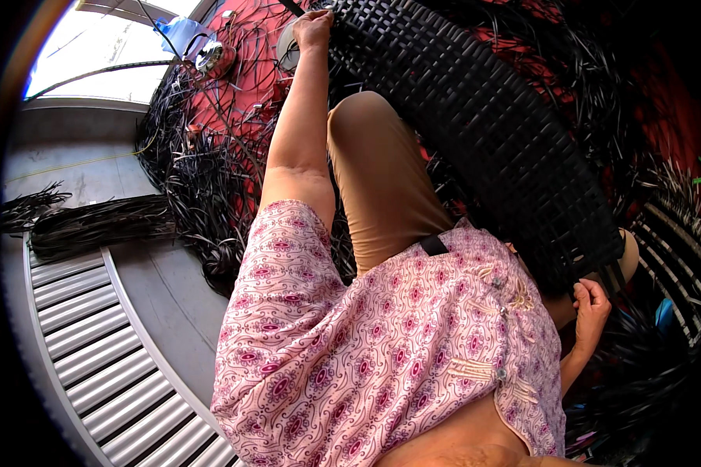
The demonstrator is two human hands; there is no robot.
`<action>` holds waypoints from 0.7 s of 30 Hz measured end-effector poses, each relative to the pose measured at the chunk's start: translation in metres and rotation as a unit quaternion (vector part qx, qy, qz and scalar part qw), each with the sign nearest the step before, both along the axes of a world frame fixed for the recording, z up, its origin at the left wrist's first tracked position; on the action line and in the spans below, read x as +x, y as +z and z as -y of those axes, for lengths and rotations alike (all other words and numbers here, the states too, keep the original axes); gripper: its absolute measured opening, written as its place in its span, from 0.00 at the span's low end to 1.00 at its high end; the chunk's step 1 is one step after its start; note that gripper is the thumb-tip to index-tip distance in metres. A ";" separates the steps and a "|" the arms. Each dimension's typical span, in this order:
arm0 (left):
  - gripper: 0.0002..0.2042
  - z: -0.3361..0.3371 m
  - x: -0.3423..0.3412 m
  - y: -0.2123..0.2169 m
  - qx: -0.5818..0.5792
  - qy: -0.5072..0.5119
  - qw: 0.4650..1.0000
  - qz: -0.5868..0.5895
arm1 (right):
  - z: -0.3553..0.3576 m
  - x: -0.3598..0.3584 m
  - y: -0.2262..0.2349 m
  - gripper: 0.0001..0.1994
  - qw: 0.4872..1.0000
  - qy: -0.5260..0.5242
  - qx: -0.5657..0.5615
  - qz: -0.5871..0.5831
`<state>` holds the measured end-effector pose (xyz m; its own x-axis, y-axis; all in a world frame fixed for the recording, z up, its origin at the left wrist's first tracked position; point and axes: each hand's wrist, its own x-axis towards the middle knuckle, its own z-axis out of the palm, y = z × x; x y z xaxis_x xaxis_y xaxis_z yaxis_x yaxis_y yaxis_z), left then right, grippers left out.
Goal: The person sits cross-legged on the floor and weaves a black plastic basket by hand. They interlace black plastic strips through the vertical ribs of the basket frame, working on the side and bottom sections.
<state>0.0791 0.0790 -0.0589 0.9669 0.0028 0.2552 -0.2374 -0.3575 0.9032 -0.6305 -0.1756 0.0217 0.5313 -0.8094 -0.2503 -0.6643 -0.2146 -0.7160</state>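
A long black woven panel (483, 132) lies slantwise across my lap, over tan trousers (382, 179), from the top middle to the right. My left hand (313, 27) reaches far out, arm straight, with fingers closed on the panel's far edge. My right hand (592, 307) is curled into a fist just below the panel's near corner. It seems to pinch a thin black strip (614, 279) that hangs from the weave, though the grip itself is partly hidden. My pink patterned shirt (389, 342) fills the lower middle.
Loose black strips (202, 179) lie tangled over a red mat (237, 86) beyond my knees. Tied bundles of strips (101, 222) rest on the grey floor at left. A ribbed metal shutter (93, 350) curves along the lower left. Another woven frame (678, 241) stands at right.
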 end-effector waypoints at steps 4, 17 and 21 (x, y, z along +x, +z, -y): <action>0.12 -0.004 -0.009 0.012 0.176 -0.005 0.983 0.056 | 0.001 -0.002 -0.002 0.07 1.000 -0.015 0.016 -0.001; 0.19 -0.041 0.098 -0.012 0.269 -0.205 0.941 0.025 | 0.001 0.002 -0.002 0.05 0.999 -0.020 0.034 0.009; 0.16 -0.048 0.114 -0.026 0.210 -0.258 0.943 0.017 | 0.002 0.002 0.000 0.06 0.999 -0.013 0.031 0.003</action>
<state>0.1928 0.1275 -0.0849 0.8039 -0.5732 0.1589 -0.5029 -0.5122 0.6963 -0.6285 -0.1776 0.0216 0.5120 -0.8061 -0.2968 -0.6645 -0.1527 -0.7315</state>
